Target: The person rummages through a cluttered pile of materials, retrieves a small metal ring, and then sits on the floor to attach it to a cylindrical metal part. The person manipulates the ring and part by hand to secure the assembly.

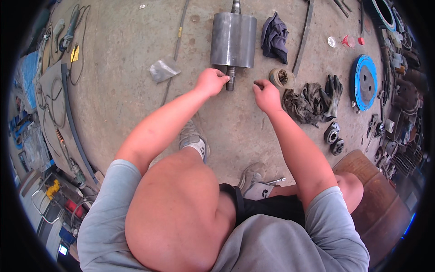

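A dark grey steel cylinder lies on the floor ahead of me, with a narrower shaft sticking out of its near end. My left hand is closed, its thumb and fingertips against the left side of that shaft. To the right, apart from the shaft, my right hand is closed with fingertips pinched together; whatever they may hold is too small to make out. Just beyond it stands a round open tin with small dark bits inside. A dark crumpled cloth lies right of the cylinder.
A clear plastic bag lies left of the cylinder. On the right are a dirty rag, a black glove, round metal parts and a blue-rimmed disc. A rusty drum stands near my knee. Cables and power tools line the left.
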A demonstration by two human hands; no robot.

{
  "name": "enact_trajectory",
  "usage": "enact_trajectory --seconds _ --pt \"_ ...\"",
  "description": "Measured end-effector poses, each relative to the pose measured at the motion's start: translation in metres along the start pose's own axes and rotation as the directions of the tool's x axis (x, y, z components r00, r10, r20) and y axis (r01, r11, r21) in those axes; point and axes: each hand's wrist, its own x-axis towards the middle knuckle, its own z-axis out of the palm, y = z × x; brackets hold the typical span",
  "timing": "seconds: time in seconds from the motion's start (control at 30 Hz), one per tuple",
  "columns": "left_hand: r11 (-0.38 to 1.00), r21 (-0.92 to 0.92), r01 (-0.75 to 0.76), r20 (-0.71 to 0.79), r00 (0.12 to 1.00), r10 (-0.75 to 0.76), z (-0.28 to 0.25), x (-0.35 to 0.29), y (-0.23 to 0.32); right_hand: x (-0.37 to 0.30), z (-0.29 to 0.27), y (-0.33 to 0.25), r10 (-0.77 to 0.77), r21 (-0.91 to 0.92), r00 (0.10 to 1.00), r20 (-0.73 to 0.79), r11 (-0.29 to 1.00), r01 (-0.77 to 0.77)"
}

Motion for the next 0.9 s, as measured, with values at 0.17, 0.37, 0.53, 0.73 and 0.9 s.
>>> enact_trajectory --seconds 0.17,0.37,0.53,0.73,0.9 --pt "0.972 -0.218 0.085 0.026 0.996 -0.081 0.012 0.004 -0.007 0.006 0.045 -0.028 0.154 0.45 0.984 0.093 0.875 -0.18" --pt "0.909 -0.387 0.156 0.091 0.987 -0.131 0.017 0.006 -0.018 -0.002 0.057 -0.063 0.243 0.464 0.96 0.14 0.84 -0.28" --pt "0.809 -0.533 0.247 0.158 0.969 -0.192 0.022 0.002 -0.008 0.009 0.069 -0.045 0.249 0.351 0.968 0.024 0.905 -0.242" --pt "0.719 -0.654 0.234 0.129 0.971 -0.199 0.031 -0.002 -0.012 0.004 0.074 -0.055 0.243 0.311 0.968 -0.062 0.926 -0.213" --pt "0.681 -0.692 0.24 0.128 0.969 -0.212 0.036 -0.003 -0.01 0.003 0.079 -0.059 0.262 0.303 0.957 -0.125 0.929 -0.214"
